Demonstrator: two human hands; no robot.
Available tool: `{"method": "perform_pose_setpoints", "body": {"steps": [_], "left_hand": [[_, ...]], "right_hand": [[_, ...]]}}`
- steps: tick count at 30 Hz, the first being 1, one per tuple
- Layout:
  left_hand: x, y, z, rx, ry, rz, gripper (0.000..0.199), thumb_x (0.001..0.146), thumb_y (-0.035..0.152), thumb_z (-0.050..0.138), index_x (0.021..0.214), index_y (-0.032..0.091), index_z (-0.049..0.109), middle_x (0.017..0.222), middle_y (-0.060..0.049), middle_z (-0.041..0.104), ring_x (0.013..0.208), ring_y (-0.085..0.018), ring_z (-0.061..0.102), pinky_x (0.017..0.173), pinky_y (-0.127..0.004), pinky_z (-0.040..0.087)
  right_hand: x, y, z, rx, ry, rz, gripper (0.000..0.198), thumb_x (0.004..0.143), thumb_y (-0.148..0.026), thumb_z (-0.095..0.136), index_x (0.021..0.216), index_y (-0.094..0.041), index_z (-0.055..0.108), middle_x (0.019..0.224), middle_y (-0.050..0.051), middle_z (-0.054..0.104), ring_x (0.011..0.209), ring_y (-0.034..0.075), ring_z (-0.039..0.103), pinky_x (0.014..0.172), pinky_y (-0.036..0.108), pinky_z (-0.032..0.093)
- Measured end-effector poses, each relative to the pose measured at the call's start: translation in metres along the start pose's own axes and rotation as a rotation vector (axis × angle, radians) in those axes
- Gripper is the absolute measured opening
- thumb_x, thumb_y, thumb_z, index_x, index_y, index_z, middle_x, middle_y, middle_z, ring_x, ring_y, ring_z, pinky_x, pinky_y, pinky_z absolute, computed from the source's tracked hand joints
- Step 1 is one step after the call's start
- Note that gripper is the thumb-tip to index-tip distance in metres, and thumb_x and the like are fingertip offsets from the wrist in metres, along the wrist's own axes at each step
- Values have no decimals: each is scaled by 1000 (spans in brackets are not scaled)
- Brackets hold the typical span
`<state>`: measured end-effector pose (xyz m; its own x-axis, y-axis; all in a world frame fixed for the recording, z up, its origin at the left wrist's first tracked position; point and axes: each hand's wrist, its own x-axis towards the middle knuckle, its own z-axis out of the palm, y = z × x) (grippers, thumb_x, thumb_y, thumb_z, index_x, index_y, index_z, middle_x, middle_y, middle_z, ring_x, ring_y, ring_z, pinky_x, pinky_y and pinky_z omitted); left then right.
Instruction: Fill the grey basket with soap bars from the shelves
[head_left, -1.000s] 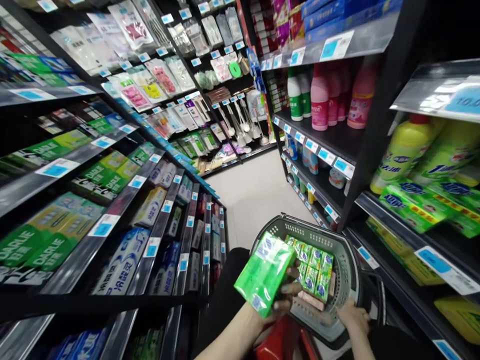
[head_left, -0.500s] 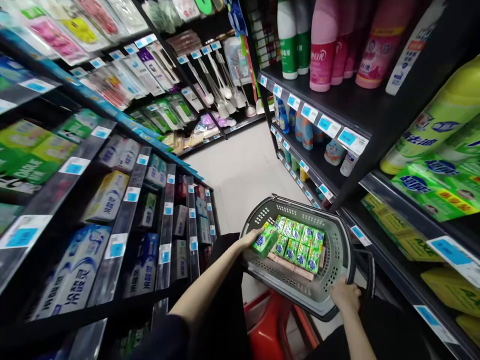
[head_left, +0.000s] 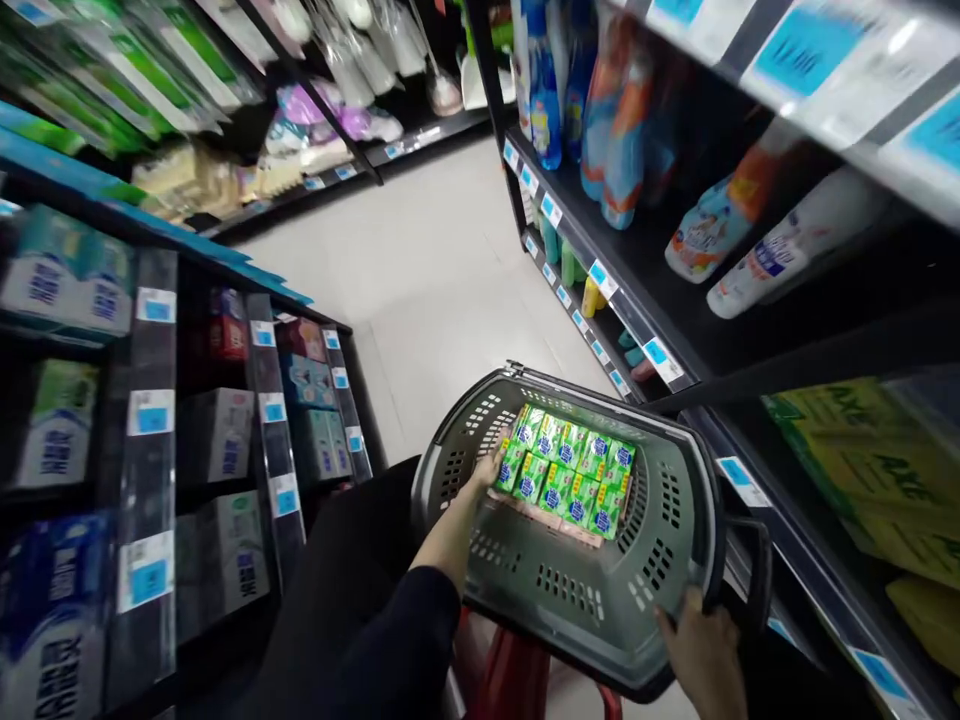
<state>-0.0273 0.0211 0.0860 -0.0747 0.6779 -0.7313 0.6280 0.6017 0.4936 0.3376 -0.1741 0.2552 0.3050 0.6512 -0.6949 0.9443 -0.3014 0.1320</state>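
A grey shopping basket (head_left: pixel 525 560) with slotted walls is in front of me. Inside it, green-wrapped soap packs (head_left: pixel 557 487) with blue and yellow print stand in two rows on pinkish flat packs (head_left: pixel 559 525). My left hand (head_left: pixel 487 468) reaches into the basket, its fingers closed on the soap pack (head_left: pixel 510 464) at the left end of the near row; the fingertips are partly hidden. At the lower right, my right hand (head_left: pixel 703 645) grips the basket's rim, thumb on the inner side.
Shelves with boxed toothpaste (head_left: pixel 240 550) rise at the left. On the right shelves are spray bottles (head_left: pixel 619 150) and yellow AXE packs (head_left: pixel 862 480). Pale floor (head_left: pixel 420 270) runs between them. Something red (head_left: pixel 517 670) is under the basket.
My left hand has lowered the soap pack from above the basket's left side to the end of the near row. The view has tilted down. My right hand stays at the rim.
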Motion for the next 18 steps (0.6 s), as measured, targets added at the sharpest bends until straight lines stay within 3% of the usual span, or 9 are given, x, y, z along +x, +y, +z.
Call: {"method": "perform_pose_setpoints", "body": {"steps": [7,14,18], "left_hand": [[21,-36,36,-103,57,72,51,100,37,36,138,7,54,145,-14,52,138,-25,44,119,-36,33],[9,-31,53,-53,158,62,49,100,33,36,145,19,47,148,-9,50,135,-27,48,114,-37,39],[5,-24,57,1,164,-39,51,100,35,34,149,21,40,147,-13,50,133,-29,50,113,-42,39]], "right_hand": [[-2,5,-9,-83,-77,-1,49,95,-39,39,120,0,52,88,23,67,103,40,61,95,46,37],[-4,7,-10,-103,-70,31,50,95,-44,37,120,-4,53,95,24,65,103,39,60,95,45,38],[-6,4,-16,-99,-80,12,49,95,-41,38,120,-2,53,95,23,64,103,39,59,94,45,39]]}}
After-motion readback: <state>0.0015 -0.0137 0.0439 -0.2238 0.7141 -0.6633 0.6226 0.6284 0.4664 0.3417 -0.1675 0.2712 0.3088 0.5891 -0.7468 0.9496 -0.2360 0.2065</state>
